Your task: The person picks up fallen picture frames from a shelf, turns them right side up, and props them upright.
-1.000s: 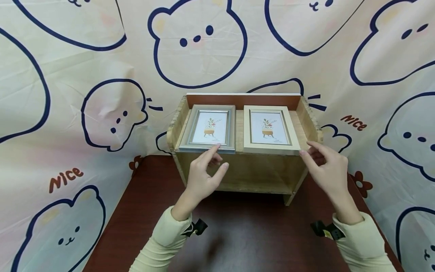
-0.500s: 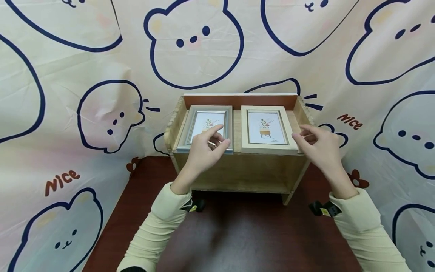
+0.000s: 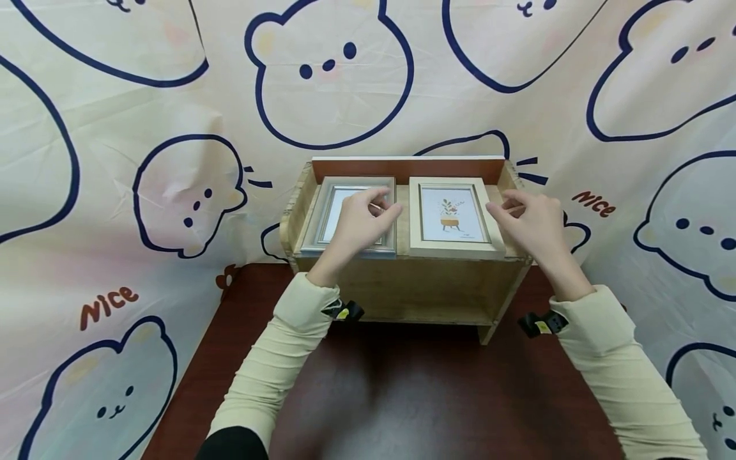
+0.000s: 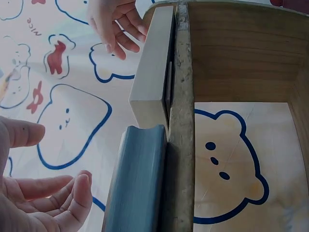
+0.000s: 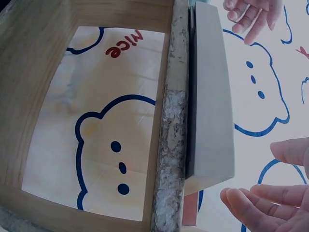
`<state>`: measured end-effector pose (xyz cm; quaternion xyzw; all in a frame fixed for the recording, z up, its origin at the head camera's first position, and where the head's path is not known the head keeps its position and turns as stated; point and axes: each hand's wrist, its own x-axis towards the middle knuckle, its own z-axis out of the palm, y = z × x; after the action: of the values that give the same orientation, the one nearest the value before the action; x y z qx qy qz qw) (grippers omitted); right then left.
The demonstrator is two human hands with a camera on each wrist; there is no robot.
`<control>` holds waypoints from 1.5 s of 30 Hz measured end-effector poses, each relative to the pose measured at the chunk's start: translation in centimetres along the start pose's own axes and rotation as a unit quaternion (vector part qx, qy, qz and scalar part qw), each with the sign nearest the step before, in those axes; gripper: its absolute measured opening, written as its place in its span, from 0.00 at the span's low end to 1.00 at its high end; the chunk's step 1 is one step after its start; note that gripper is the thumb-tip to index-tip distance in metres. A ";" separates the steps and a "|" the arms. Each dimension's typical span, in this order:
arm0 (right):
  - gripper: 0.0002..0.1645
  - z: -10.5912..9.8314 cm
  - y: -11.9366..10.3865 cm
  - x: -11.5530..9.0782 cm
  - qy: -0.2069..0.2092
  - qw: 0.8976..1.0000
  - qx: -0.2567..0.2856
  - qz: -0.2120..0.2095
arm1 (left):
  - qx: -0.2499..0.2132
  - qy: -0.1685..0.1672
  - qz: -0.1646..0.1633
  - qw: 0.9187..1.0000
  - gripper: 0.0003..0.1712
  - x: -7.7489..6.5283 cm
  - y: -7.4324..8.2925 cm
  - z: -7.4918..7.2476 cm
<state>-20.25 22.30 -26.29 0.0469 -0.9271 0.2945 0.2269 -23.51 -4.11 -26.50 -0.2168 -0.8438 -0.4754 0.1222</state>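
Two picture frames lie side by side on top of a small wooden shelf (image 3: 431,291). On the left is the silver frame (image 3: 376,251), its print partly hidden by my left hand (image 3: 362,220). The cream frame (image 3: 457,249) on the right shows a potted-plant print. My left hand hovers over the silver frame, fingers loosely bent and holding nothing. At the cream frame's right edge hovers my right hand (image 3: 535,223); the right wrist view shows a gap between its relaxed fingers (image 5: 270,198) and the frame. Nothing is in that hand either.
The shelf has raised side panels (image 3: 298,207) and a reddish-brown back strip (image 3: 414,168). It stands on a dark red-brown table (image 3: 397,396), against a bear-print cloth backdrop (image 3: 190,108).
Both hands have risen from the frames' front edges and moved forward over the shelf. The left hand now covers much of the silver frame's print. The frames stay in place.
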 end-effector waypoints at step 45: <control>0.29 3.0 0.7 3.1 -0.144 0.983 -0.036 0.105 | 0.197 -0.113 -0.091 0.969 0.16 4.9 0.4 5.4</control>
<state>-24.30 21.33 -27.42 -0.0175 -0.9599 0.2732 0.0607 -27.65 1.88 -26.96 -0.1631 -0.9455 -0.2809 0.0223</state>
